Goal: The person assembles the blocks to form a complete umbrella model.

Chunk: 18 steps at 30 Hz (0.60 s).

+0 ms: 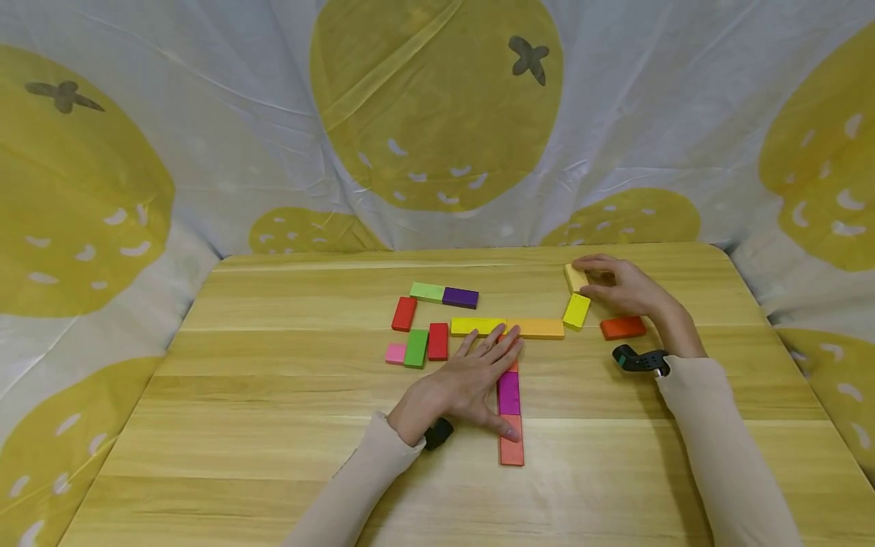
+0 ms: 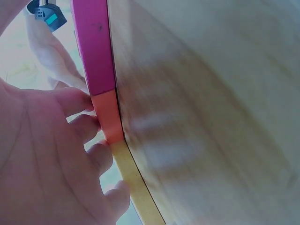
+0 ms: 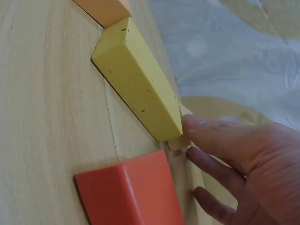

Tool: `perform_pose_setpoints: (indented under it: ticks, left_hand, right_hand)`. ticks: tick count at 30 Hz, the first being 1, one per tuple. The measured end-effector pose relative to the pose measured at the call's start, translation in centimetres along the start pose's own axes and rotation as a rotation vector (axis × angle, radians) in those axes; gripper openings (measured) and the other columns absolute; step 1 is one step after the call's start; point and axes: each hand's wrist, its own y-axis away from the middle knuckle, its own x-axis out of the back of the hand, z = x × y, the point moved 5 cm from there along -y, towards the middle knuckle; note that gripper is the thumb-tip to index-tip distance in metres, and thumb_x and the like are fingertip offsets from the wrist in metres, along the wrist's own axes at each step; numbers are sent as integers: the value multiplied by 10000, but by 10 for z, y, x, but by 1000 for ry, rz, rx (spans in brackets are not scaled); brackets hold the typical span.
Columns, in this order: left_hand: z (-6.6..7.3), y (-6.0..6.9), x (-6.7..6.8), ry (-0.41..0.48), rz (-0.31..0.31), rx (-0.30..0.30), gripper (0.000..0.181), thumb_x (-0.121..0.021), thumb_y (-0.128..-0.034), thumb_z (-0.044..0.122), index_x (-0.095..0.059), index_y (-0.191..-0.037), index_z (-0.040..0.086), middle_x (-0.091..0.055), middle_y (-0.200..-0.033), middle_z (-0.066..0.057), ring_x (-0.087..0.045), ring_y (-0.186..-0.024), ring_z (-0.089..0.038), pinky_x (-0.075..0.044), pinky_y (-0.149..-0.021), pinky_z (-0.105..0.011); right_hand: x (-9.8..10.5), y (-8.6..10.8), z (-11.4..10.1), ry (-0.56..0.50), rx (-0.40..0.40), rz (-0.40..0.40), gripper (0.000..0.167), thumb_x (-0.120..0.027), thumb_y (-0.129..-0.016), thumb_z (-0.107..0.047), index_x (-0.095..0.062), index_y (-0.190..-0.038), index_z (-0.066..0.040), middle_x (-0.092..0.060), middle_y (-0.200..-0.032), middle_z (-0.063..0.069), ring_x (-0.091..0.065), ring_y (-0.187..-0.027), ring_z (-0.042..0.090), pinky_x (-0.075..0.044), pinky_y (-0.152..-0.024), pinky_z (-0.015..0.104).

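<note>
My left hand (image 1: 472, 384) lies with spread, fairly straight fingers over a column of flat wooden blocks. Its thumb touches the coral block (image 1: 511, 454) at the near end, and its fingertips are at the orange block (image 2: 108, 117) and the row above. A magenta block (image 1: 509, 393) shows in the column's middle. At the far right, my right hand (image 1: 625, 287) pinches a pale yellow block (image 1: 575, 278) between thumb and fingers. That block's near end meets a bright yellow block (image 1: 577, 311); in the right wrist view it is mostly hidden.
A yellow block (image 1: 472, 327) and a light orange block (image 1: 540, 328) form the row. Left lie red (image 1: 404, 314), crimson (image 1: 438, 342), green (image 1: 415, 349), pink (image 1: 396, 354), light green (image 1: 427, 292) and purple (image 1: 461, 298) blocks. A red-orange block (image 1: 623, 328) lies below my right hand.
</note>
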Motion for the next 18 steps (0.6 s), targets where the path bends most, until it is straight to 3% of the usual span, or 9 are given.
perform_pose_setpoints:
  ticks: [8, 18]
  left_hand:
    - [1, 1, 2, -3, 2, 0, 1313, -733, -778, 761, 5, -1679, 154, 141, -1754, 12, 152, -1625, -217, 53, -1320, -516]
    - [1, 1, 2, -13, 2, -3, 1308, -722, -783, 769, 8, -1679, 156, 140, -1754, 16, 142, -1627, -216, 49, -1321, -514]
  right_hand:
    - [-1, -1, -2, 32, 37, -13, 514, -620, -1041, -124, -486, -1522, 0, -414, -1615, 221, -410, -1457, 483, -369, -1154, 656]
    - [3, 5, 0, -20, 60, -10, 520, -633, -1030, -99, -489, -1520, -3, -389, -1630, 228, -355, -1491, 495, -323, -1175, 675]
